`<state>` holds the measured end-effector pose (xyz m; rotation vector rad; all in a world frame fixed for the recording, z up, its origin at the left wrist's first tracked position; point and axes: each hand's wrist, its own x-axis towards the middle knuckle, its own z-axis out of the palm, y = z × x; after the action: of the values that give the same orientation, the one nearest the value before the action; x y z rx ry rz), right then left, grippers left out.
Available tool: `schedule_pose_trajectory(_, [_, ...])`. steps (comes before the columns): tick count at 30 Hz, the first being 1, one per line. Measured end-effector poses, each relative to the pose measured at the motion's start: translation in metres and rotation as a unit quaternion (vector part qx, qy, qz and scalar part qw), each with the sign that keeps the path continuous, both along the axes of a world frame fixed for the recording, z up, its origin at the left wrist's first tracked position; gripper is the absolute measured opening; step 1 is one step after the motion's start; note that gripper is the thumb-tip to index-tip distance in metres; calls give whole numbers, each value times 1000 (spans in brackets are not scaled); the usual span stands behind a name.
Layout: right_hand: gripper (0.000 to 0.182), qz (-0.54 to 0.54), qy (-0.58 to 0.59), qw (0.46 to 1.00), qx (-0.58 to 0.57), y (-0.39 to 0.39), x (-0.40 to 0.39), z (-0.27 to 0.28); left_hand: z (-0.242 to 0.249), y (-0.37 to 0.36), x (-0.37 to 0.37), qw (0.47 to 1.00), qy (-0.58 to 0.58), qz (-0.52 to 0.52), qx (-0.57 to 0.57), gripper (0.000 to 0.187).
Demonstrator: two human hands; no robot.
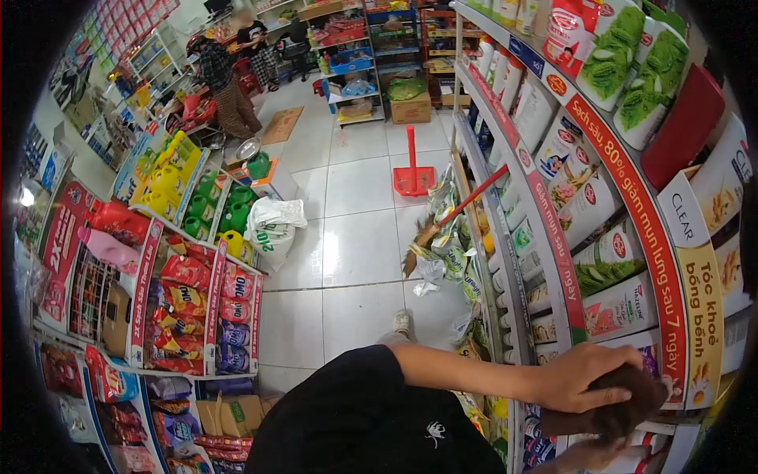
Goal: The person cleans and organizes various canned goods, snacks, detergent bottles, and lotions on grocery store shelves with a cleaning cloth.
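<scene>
My left hand (584, 379) reaches across to the shelf at the right, its fingers wrapped round a dark brown cloth (632, 401). The cloth is bunched against the lower shelf edge, beside the red and gold label strips. Below it, my right hand (592, 457) shows only in part near white bottles on a lower shelf; its fingers are blurred and partly hidden, so its grip is unclear. Shampoo bottles and pouches (620, 257) stand in rows just above my left hand.
A red dustpan (414, 180) and a broom (426, 235) are on the tiled floor, near plastic packs along the shelf base. Detergent racks (189, 304) stand left, with a white bag (274, 229) beside them. Two people (221, 83) are at the back left.
</scene>
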<state>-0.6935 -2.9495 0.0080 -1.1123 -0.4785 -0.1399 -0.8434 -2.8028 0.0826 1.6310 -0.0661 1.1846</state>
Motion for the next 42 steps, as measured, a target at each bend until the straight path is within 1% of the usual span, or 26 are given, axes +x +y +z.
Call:
schedule_pose_trajectory(2, [12, 42, 1, 999, -14, 24, -11, -10, -7, -4, -9, 1000, 21, -12, 9, 31])
schedule_pose_trajectory(5, [13, 93, 19, 995, -28, 48, -32, -25, -21, -5, -25, 995, 39, 37, 80, 27])
schedule_pose_trajectory(6, [13, 107, 23, 993, -32, 52, -39, -28, -21, -7, -33, 994, 50, 58, 76, 24])
schedule_pose_trajectory(9, [14, 148, 39, 987, -42, 57, -68, -38, -24, -7, -52, 981, 33, 150, 115, 21])
schedule_pose_trajectory(10, [15, 163, 45, 985, -42, 58, -82, -44, -24, -8, -61, 981, 59, 152, 103, 21])
schedule_pose_trajectory(17, [17, 240, 68, 966, -65, 43, -157, -55, -31, -31, -137, 990, 105, 87, 32, 22])
schedule_pose_trajectory(20, [18, 268, 74, 958, -68, 35, -187, -52, -27, -49, -178, 988, 86, 126, 21, 24])
schedule_pose_trajectory(23, [19, 299, 83, 948, -68, 23, -216, -51, -25, -70, -220, 978, 88, 182, 45, 24])
schedule_pose_trajectory(28, [20, 372, 124, 916, -86, -3, -284, -64, -32, -113, -279, 971, 97, 214, 33, 24])
schedule_pose_trajectory(31, [21, 433, 158, 879, -121, -26, -333, -78, -34, -140, -320, 958, 111, 263, 28, 23])
schedule_pose_trajectory(32, [21, 456, 170, 863, -138, -36, -347, -81, -33, -150, -336, 956, 126, 264, 2, 23])
schedule_pose_trajectory(33, [22, 485, 180, 840, -163, -46, -361, -85, -33, -160, -353, 953, 121, 279, -15, 22])
schedule_pose_trajectory(35, [22, 572, 169, 767, -237, -65, -380, -83, -38, -181, -387, 937, 114, 317, -87, 23])
schedule_pose_trajectory(36, [15, 635, 116, 703, -298, -71, -383, -78, -42, -191, -406, 915, 125, 373, -88, 23])
schedule_pose_trajectory(37, [14, 669, 140, 658, -315, -76, -388, -64, -45, -203, -426, 890, 134, 427, -89, 22])
schedule_pose_trajectory(39, [13, 698, 102, 625, -333, -85, -398, -62, -48, -233, -461, 816, 144, 539, -149, 20])
schedule_pose_trajectory(41, [11, 692, 36, 629, -352, -93, -407, -58, -57, -266, -493, 761, 105, 580, -271, 17])
schedule_pose_trajectory(42, [10, 689, 2, 628, -361, -97, -410, -57, -68, -282, -508, 748, 75, 592, -290, 17])
